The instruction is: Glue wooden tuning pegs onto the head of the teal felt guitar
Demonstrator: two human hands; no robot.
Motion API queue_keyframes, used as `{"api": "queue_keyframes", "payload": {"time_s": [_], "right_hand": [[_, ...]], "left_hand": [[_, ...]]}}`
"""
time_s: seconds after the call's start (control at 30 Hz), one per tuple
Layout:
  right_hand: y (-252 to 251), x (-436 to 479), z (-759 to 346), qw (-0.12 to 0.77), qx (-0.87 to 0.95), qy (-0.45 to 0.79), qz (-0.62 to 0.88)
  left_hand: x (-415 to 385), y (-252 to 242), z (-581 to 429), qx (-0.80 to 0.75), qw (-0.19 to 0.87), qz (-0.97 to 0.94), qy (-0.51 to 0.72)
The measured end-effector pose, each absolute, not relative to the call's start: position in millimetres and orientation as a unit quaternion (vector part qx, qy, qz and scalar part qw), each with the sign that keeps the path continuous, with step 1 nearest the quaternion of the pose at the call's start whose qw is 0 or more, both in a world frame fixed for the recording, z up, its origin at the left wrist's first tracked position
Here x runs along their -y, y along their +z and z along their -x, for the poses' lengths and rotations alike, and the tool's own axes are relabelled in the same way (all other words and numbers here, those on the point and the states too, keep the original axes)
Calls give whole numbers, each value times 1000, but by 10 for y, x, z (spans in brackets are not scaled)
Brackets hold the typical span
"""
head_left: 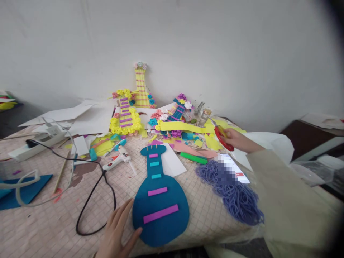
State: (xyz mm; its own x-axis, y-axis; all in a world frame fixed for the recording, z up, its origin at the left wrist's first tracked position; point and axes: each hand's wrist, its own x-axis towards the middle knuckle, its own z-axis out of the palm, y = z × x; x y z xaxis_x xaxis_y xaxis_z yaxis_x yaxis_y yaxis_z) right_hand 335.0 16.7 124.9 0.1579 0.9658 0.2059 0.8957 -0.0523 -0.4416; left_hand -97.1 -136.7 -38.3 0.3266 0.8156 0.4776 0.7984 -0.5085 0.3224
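A dark blue guitar-shaped cutout (161, 227) lies near the table's front edge, with pink and turquoise strips across it and small pegs at its head. Against its lower left edge rests my left hand (116, 229), fingers stretched out and the thumb touching the blue surface. My right hand (236, 139) is closed around the handles of red scissors (228, 144), whose blades point up and left over scraps at the back right. A yellow strip (185, 127) lies left of the blades. Below my right hand are a bundle of purple yarn (236, 197) and a phone (233, 168).
Decorated yellow (125, 114) and blue (176, 111) guitar models stand by the wall among paper scraps. A white glue gun (119, 159) with a looping black cord (114, 190) lies left of centre. A green-handled tool (194, 158), power strip (40, 145) and white sheets surround them.
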Motion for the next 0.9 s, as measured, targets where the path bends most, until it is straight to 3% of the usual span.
{"api": "queue_keyframes", "payload": {"time_s": [0.1, 0.17, 0.23, 0.33, 0.53, 0.7, 0.9], "right_hand": [[1215, 326, -2912, 254, 646, 231, 682], [1140, 689, -2573, 316, 529, 534, 578], [1042, 1021, -2279, 294, 381, 719, 501], [930, 1380, -2027, 265, 273, 807, 452], [939, 1598, -2090, 260, 345, 796, 423], [787, 1586, -2343, 381, 562, 535, 503], [495, 1425, -2075, 521, 656, 344, 424]], "left_hand": [[1319, -12, 867, -459, 24, -839, 290], [1235, 227, 670, -428, -1, -853, 299], [1131, 385, 407, -379, -50, -873, 302], [996, 438, 27, -293, -94, -909, 280], [954, 322, -222, -252, -81, -919, 291], [1081, 251, -234, -305, 18, -896, 321], [1140, 225, -307, -356, 168, -886, 246]]}}
